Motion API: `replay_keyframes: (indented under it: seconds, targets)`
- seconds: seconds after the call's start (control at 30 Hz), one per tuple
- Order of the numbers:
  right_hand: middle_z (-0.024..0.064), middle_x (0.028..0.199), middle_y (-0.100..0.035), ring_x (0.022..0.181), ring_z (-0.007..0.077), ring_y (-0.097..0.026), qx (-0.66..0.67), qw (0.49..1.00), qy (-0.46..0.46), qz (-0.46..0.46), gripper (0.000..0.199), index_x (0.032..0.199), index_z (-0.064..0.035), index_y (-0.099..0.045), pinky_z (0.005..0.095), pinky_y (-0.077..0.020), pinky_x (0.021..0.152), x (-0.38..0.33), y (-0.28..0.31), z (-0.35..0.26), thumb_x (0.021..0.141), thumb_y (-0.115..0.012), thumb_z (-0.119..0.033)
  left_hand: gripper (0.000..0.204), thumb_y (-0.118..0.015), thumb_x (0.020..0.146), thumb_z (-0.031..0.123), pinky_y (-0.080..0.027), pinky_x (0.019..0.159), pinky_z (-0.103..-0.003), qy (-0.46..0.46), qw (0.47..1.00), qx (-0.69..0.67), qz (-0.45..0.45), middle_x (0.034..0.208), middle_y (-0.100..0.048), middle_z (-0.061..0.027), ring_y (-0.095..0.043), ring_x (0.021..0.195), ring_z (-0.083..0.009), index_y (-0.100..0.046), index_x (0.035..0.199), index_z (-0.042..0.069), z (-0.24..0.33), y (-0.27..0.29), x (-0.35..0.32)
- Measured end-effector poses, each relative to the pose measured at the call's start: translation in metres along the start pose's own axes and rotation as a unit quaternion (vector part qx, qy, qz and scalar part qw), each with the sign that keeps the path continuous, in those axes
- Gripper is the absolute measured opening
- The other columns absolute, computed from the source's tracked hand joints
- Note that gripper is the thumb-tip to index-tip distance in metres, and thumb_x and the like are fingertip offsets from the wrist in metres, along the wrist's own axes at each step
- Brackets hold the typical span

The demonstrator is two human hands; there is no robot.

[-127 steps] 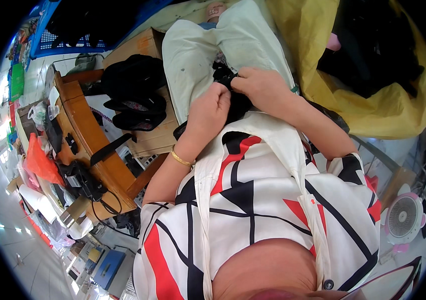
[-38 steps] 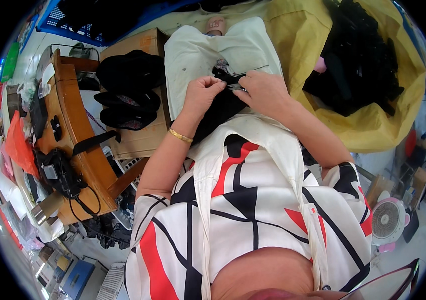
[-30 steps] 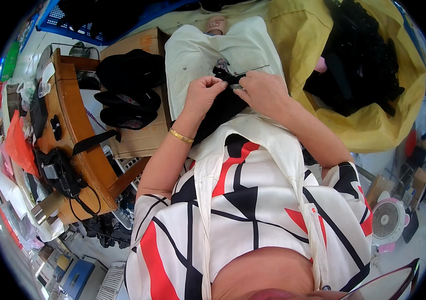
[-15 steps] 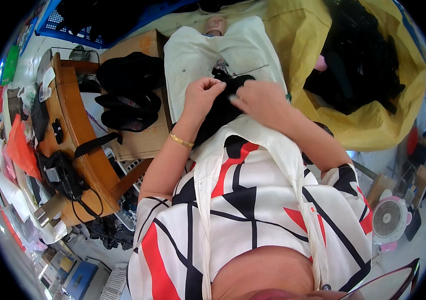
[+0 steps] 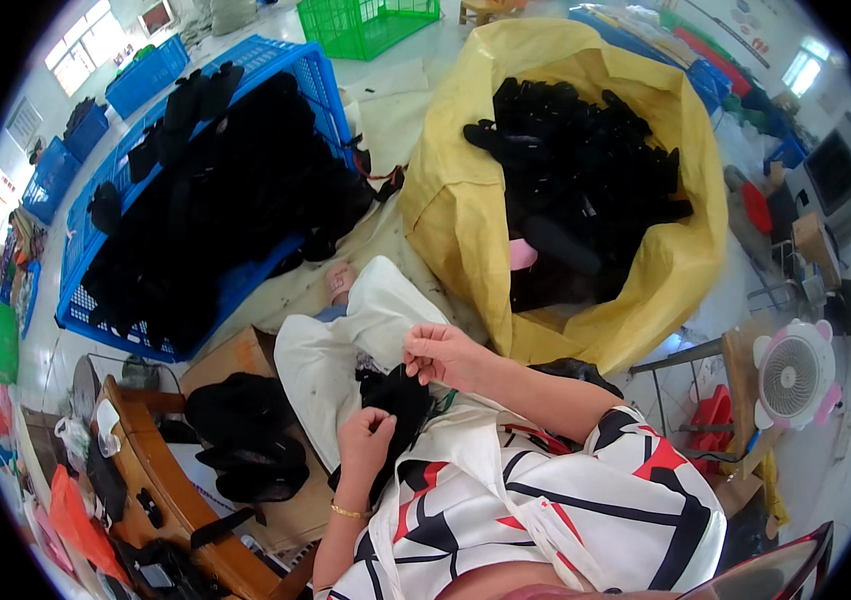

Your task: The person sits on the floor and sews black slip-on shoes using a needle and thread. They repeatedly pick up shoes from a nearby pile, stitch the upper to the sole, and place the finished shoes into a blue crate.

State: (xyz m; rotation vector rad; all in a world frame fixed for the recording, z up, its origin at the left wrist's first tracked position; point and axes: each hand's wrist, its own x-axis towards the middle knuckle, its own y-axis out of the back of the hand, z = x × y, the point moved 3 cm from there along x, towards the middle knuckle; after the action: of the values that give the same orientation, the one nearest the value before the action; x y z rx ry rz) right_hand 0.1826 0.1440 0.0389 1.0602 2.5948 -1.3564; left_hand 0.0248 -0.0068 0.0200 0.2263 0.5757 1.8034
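Note:
Black cloth (image 5: 406,405) lies bunched across my lap, over a white apron (image 5: 311,365). My left hand (image 5: 366,438) is closed in a pinch at the near left side of the cloth and appears to grip its edge. Above the cloth, a little farther away, my right hand (image 5: 441,357) is raised with thumb and fingertips pressed together. Whatever that pinch holds is too small to make out. To my left, black cloth shoes (image 5: 251,470) rest on a cardboard box (image 5: 236,355).
A blue crate (image 5: 331,95) heaped with black pieces stands far left. Beyond my right arm is a yellow sack (image 5: 446,205) of black pieces. A wooden stool (image 5: 161,490) is at near left, a white fan (image 5: 794,375) at right.
The view has tilted up and shows more of the room. My right hand has risen from the cloth and the hands are farther apart. My left hand stays by the cloth.

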Motion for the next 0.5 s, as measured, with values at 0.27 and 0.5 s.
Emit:
replay_keyframes:
  seconds: [0.27,0.5]
  targets:
    - [-0.0007,0.075,-0.058,0.063,0.008,-0.057,-0.011,0.992,0.124,0.026,0.01,0.093,-0.0078,-0.059,0.0235,-0.0511,0.056,-0.011,0.015,-0.026,0.096,-0.063,-0.016,0.024,-0.072,0.086,0.021,-0.044,0.056,-0.028,0.055,0.997,-0.039,0.028,0.066,-0.06,-0.0033,-0.052,0.059,-0.0095,-0.066,0.084,-0.002,-0.02,-0.003,-0.002]
    - [0.0074,0.078,-0.061,0.07,0.0164,-0.061,-0.542,0.794,0.258,0.098,0.026,0.1,-0.0001,-0.063,0.0303,-0.0516,0.068,-0.015,0.014,-0.024,0.091,-0.069,-0.024,0.028,-0.075,0.086,0.023,-0.038,0.054,-0.025,0.07,0.991,-0.096,-0.062,0.065,-0.051,0.0039,-0.043,0.06,-0.0058,-0.066,0.09,-0.003,-0.029,-0.007,-0.002]
